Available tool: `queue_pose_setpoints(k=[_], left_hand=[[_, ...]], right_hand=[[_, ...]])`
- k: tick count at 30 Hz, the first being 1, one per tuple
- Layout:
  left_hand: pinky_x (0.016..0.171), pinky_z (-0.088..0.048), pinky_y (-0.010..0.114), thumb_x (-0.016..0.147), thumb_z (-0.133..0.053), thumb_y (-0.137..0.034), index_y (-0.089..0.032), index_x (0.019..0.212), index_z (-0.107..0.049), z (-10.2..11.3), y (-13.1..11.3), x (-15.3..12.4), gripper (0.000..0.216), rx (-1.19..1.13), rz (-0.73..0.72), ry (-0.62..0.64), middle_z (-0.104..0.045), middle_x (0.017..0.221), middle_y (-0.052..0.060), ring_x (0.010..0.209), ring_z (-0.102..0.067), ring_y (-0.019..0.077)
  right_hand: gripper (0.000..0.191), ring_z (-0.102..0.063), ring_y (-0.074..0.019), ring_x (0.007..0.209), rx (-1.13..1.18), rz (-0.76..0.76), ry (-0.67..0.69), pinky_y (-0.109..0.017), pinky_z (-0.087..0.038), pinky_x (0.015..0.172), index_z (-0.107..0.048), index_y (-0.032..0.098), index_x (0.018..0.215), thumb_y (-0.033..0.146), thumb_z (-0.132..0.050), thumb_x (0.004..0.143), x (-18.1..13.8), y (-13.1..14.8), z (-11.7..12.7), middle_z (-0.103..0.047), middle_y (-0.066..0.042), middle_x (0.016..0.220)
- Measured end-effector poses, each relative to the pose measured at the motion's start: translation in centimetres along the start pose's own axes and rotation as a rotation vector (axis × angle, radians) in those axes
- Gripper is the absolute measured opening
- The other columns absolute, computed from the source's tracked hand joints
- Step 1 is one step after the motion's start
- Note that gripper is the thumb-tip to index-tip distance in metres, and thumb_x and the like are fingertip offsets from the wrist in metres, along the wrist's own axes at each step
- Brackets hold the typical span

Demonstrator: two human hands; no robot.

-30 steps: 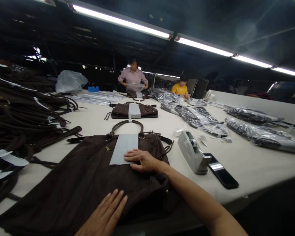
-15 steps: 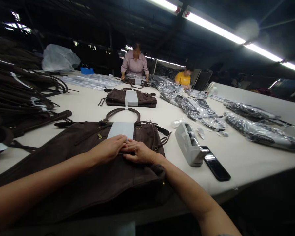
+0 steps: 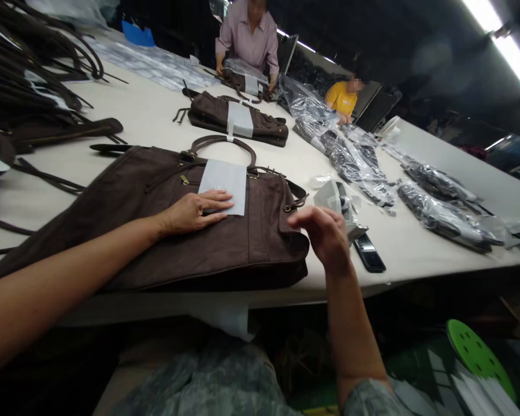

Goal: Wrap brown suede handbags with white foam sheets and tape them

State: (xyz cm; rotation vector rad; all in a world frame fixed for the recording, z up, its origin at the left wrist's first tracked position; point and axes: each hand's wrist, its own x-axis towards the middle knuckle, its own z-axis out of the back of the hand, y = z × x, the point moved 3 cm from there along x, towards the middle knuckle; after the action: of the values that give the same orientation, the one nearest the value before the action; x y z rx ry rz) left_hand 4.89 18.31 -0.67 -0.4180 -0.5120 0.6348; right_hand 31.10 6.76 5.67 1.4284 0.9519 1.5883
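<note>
A dark brown handbag (image 3: 164, 254) lies flat along the table's near edge, its looped handle (image 3: 225, 140) pointing away from me. Across its upper middle rests a whitish sheet (image 3: 226, 179). My left hand (image 3: 195, 212) is open, pressing palm-down on the sheet's lower part and the leather beside it. Off the bag's right end, my right hand (image 3: 325, 234) is raised with bent fingers and looks open, somewhat blurred; I see nothing in it. Just behind that hand stands a grey tape dispenser (image 3: 333, 199), partly hidden by it. A black phone (image 3: 370, 253) lies beside the dispenser.
Another brown bag with a white band (image 3: 238, 118) lies farther back. Plastic-wrapped bags (image 3: 351, 156) cover the right side; brown bags are piled (image 3: 34, 86) at left. Two people work across the table (image 3: 160, 110). A green stool (image 3: 481, 358) stands low right.
My right hand has lifted off the bag and moved right, towards the tape dispenser. The left hand has flattened out on the sheet. My view has tilted and dropped lower.
</note>
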Motion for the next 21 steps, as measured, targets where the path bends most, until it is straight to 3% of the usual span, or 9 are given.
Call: queue_pose_setpoints(k=[2, 3, 4, 6, 8, 10, 15, 18, 21], left_hand=[[0.122, -0.023, 0.038, 0.091, -0.044, -0.059, -0.019, 0.127, -0.062, -0.1, -0.1, -0.1, 0.057, 0.009, -0.012, -0.005, -0.052, 0.142, 0.005, 0.138, -0.042, 0.0197], [0.122, -0.024, 0.038, 0.09, -0.044, -0.06, -0.018, 0.126, -0.063, -0.2, -0.1, -0.1, 0.058, 0.012, -0.018, -0.01, -0.052, 0.142, 0.005, 0.137, -0.043, 0.0198], [0.122, -0.024, 0.038, 0.09, -0.043, -0.06, -0.018, 0.126, -0.063, -0.3, -0.2, -0.1, 0.058, 0.016, -0.024, -0.015, -0.053, 0.141, 0.006, 0.136, -0.044, 0.0198], [0.122, -0.025, 0.039, 0.09, -0.042, -0.062, -0.019, 0.125, -0.064, -0.4, -0.2, -0.1, 0.06, 0.023, -0.028, -0.024, -0.053, 0.141, 0.005, 0.136, -0.044, 0.0201], [0.122, -0.025, 0.04, 0.089, -0.041, -0.063, -0.019, 0.126, -0.063, -0.4, -0.2, -0.1, 0.062, 0.025, -0.028, -0.028, -0.052, 0.142, 0.006, 0.137, -0.044, 0.0208], [0.122, -0.025, 0.04, 0.089, -0.04, -0.065, -0.018, 0.126, -0.063, -0.4, -0.1, -0.1, 0.064, 0.03, -0.026, -0.028, -0.052, 0.142, 0.006, 0.137, -0.043, 0.0213], [0.122, -0.023, 0.039, 0.087, -0.038, -0.072, -0.013, 0.131, -0.059, -0.2, -0.8, -0.3, 0.076, 0.072, -0.021, 0.022, -0.049, 0.145, 0.01, 0.139, -0.04, 0.0236], [0.123, -0.017, 0.043, 0.08, -0.036, -0.083, -0.011, 0.139, -0.05, -0.5, -2.1, -0.6, 0.095, 0.134, 0.012, 0.098, -0.038, 0.152, 0.014, 0.144, -0.03, 0.028], [0.122, -0.008, 0.051, 0.068, -0.038, -0.092, -0.012, 0.149, -0.032, -1.0, -3.4, -1.4, 0.114, 0.205, 0.039, 0.232, -0.021, 0.159, 0.017, 0.149, -0.015, 0.0334]], right_hand=[[0.037, -0.069, -0.0174, 0.066, -0.055, 0.148, 0.034, -0.031, -0.059, 0.063, -0.072, 0.023, 0.077, 0.037, -0.046, 0.099, -4.8, 3.1, -0.7, -0.069, -0.003, 0.066], [0.025, -0.07, -0.0182, 0.071, -0.165, 0.195, 0.025, -0.032, -0.06, 0.065, -0.073, 0.025, 0.086, 0.031, -0.052, 0.096, -6.8, 4.2, -1.4, -0.072, -0.004, 0.074], [0.017, -0.071, -0.0204, 0.082, -0.34, 0.261, -0.003, -0.035, -0.06, 0.072, -0.073, 0.025, 0.097, 0.026, -0.057, 0.093, -8.4, 5.0, -2.4, -0.074, -0.005, 0.087], [0.032, -0.064, -0.0262, 0.11, -0.724, 0.405, -0.035, -0.044, -0.055, 0.093, -0.068, 0.026, 0.119, 0.019, -0.065, 0.088, -10.0, 6.1, -4.4, -0.069, -0.008, 0.116], [0.043, -0.053, -0.03, 0.125, -1.025, 0.485, -0.004, -0.05, -0.046, 0.105, -0.062, 0.027, 0.129, 0.019, -0.067, 0.087, -9.7, 6.2, -6.0, -0.059, -0.009, 0.133], [0.043, -0.053, -0.0287, 0.121, -1.165, 0.453, 0.061, -0.048, -0.047, 0.103, -0.061, 0.025, 0.131, 0.019, -0.063, 0.089, -8.5, 5.3, -6.2, -0.059, -0.011, 0.131], [0.039, -0.055, -0.0163, 0.079, -1.117, 0.449, 0.093, -0.03, -0.05, 0.076, -0.065, 0.026, 0.127, 0.01, -0.052, 0.093, -8.3, -0.3, -4.2, -0.06, -0.005, 0.086], [0.048, -0.055, -0.0147, 0.081, -1.051, 0.479, -0.015, -0.028, -0.049, 0.078, -0.062, 0.031, 0.131, 0.007, -0.047, 0.093, -10.6, -3.3, -3.9, -0.058, -0.004, 0.089], [0.052, -0.057, -0.0182, 0.095, -1.073, 0.448, -0.071, -0.034, -0.049, 0.087, -0.055, 0.03, 0.139, 0.011, -0.049, 0.091, -12.9, -4.4, -4.7, -0.059, -0.007, 0.101]])
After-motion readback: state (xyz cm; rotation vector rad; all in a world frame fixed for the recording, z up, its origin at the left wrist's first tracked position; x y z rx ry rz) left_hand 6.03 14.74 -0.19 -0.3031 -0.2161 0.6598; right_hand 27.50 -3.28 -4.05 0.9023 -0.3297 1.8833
